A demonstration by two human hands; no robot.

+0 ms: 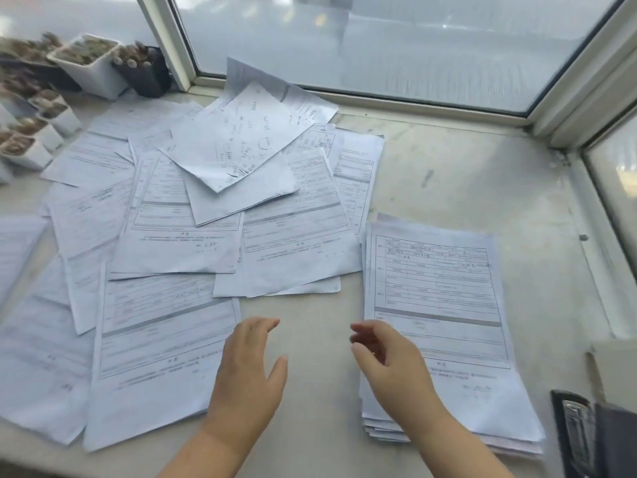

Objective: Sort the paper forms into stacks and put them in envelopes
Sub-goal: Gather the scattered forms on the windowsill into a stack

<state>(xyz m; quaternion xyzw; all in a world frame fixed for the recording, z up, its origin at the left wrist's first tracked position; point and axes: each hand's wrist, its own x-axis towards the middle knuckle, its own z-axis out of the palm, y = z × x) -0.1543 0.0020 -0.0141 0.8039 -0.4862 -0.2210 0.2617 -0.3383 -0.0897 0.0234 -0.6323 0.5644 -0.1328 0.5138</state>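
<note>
Many white printed forms lie scattered and overlapping across the left and middle of a pale stone sill. On the right, a squared stack of forms lies face up. My left hand hovers with straight fingers at the right edge of the nearest loose form, holding nothing. Over the stack's lower left corner, my right hand has its fingers loosely bent and is empty. No envelope is in view.
Small pots of succulents line the back left corner. Window frames bound the sill at the back and right. A dark clip-like object sits at the lower right edge. Bare sill shows at the back right.
</note>
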